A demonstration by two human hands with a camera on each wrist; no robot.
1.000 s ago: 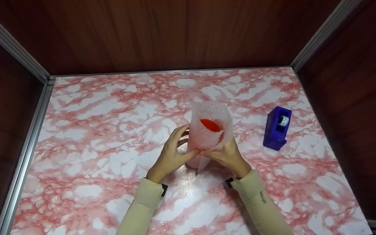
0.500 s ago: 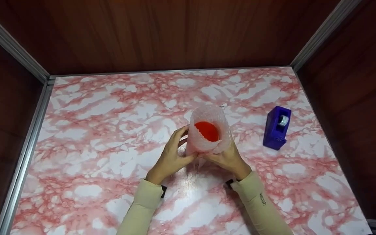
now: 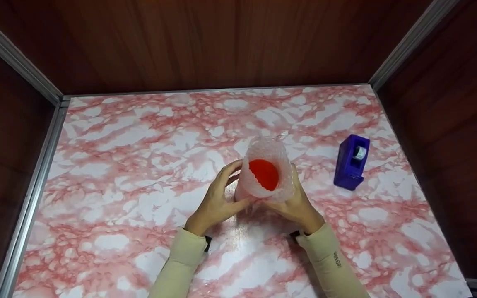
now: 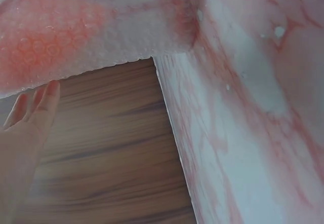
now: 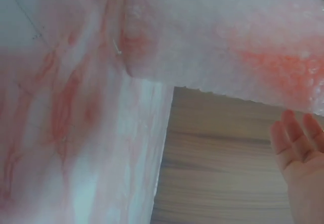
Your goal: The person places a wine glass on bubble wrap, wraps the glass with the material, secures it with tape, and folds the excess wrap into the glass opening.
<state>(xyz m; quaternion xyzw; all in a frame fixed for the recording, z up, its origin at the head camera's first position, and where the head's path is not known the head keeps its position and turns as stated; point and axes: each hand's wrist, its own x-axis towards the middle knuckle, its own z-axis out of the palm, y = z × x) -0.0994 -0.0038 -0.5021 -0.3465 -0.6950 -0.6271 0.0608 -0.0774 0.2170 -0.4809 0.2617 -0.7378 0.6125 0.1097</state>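
A sleeve of clear bubble wrap (image 3: 269, 147) stands on the table, wound around a red object (image 3: 264, 174) whose round red top shows through the open upper end. Its kind is hidden by the wrap. My left hand (image 3: 218, 198) holds the sleeve from the left, thumb at the near side and fingers around the far left. From the right my right hand (image 3: 298, 205) holds it, its thumb near the left one at the front. In the left wrist view, fingertips reach the edge of the bubble wrap (image 4: 136, 31); in the right wrist view, fingertips (image 5: 288, 117) sit right at its edge.
A purple tape dispenser (image 3: 350, 163) with a small roll of tape stands to the right of the hands. The table (image 3: 139, 248) has a red and white marbled top. Dark wooden panels (image 3: 213, 45) and metal rails enclose its back and sides.
The wrapped object has tilted more upright, so more of its red top shows, and it has come slightly toward the person. The right hand has shifted a little nearer too. The tape dispenser stays put.
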